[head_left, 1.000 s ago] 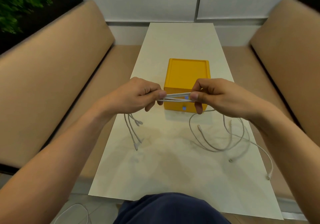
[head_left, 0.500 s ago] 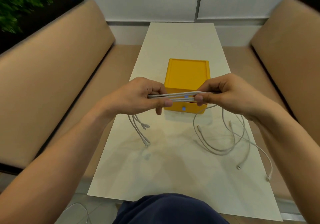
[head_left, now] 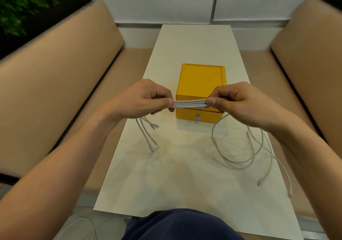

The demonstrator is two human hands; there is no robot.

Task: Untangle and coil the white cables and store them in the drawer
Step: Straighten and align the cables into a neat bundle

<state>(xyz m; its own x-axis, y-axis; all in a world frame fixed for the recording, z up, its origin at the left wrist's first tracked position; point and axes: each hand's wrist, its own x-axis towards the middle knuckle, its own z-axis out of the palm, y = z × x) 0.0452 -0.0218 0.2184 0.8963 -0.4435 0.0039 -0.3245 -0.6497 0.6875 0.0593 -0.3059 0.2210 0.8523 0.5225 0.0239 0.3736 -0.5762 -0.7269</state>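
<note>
While my left hand (head_left: 146, 100) and right hand (head_left: 238, 102) pinch the white cables (head_left: 190, 103) between clamped fingers (head_left: 212, 102) at mid-frame, before the drawer (head_left: 199, 116), I fear the tails (head_left: 240, 163) at lower right may knot if pulled.

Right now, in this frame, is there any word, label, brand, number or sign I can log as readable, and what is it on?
No text can be read in this view.
Yellow drawer box, top: a faint mark, too blurred to read.
Lower drawer front: a small blue spot, no letters visible.
White cables: no print visible.
</note>
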